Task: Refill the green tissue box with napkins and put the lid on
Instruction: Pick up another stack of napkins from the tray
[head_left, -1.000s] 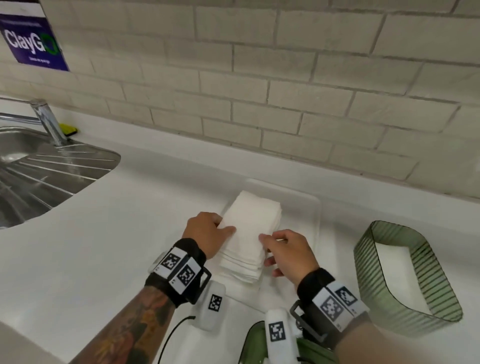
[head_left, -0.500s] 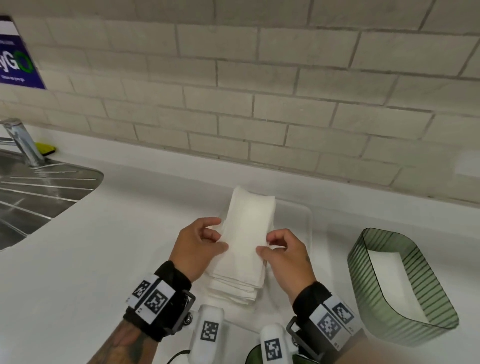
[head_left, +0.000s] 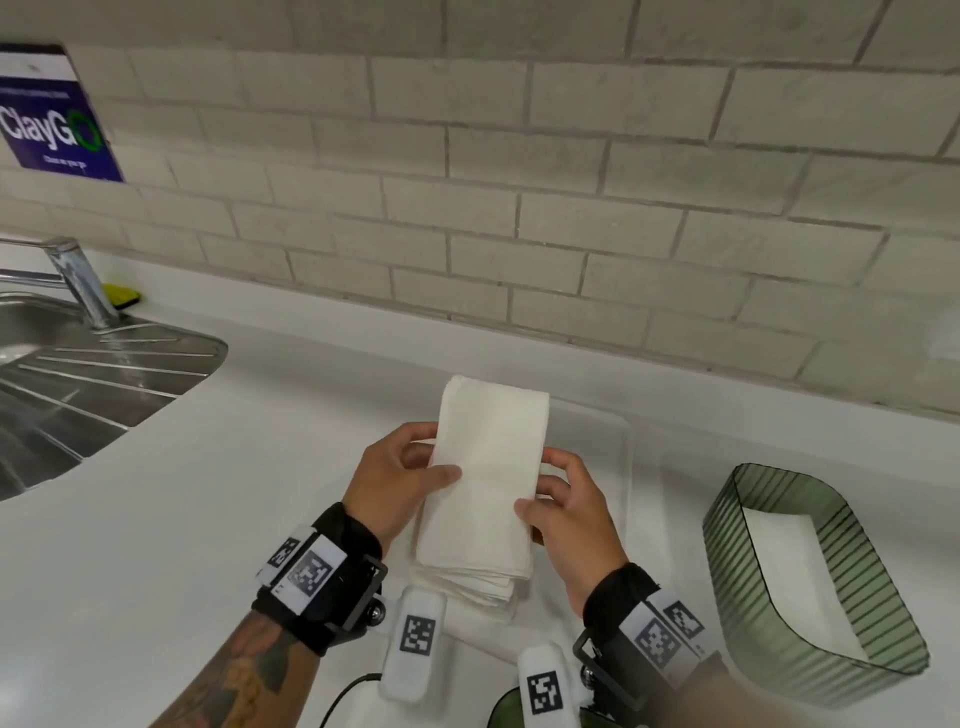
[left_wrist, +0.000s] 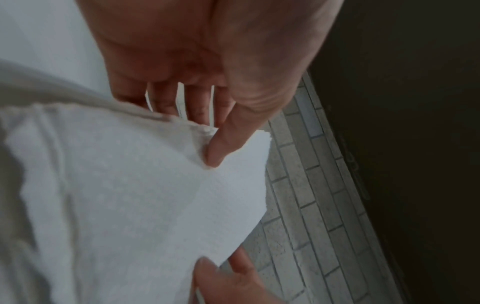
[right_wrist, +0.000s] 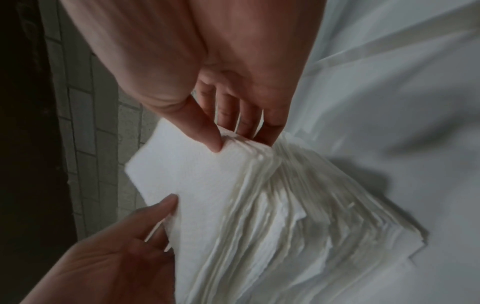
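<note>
A stack of white napkins (head_left: 483, 488) is tilted up at its far end above the counter, with its near end fanned out low. My left hand (head_left: 400, 478) grips the stack's left edge, thumb on top and fingers beneath (left_wrist: 215, 148). On the other side my right hand (head_left: 561, 504) pinches the right edge (right_wrist: 215, 142) the same way. The napkin layers (right_wrist: 272, 195) spread apart in the right wrist view. The green ribbed tissue box (head_left: 815, 587) stands open to the right, white inside. A dark green curved piece (head_left: 506, 709), maybe the lid, shows at the bottom edge.
A clear plastic sheet or tray (head_left: 618, 447) lies under the napkins on the white counter (head_left: 208, 493). A steel sink drainboard (head_left: 78, 384) and tap (head_left: 78, 280) are at the left. A tiled wall (head_left: 519, 208) runs behind.
Both hands have lifted the far end of the napkin stack off the counter and tilted it up. The grip has closed further around its edges.
</note>
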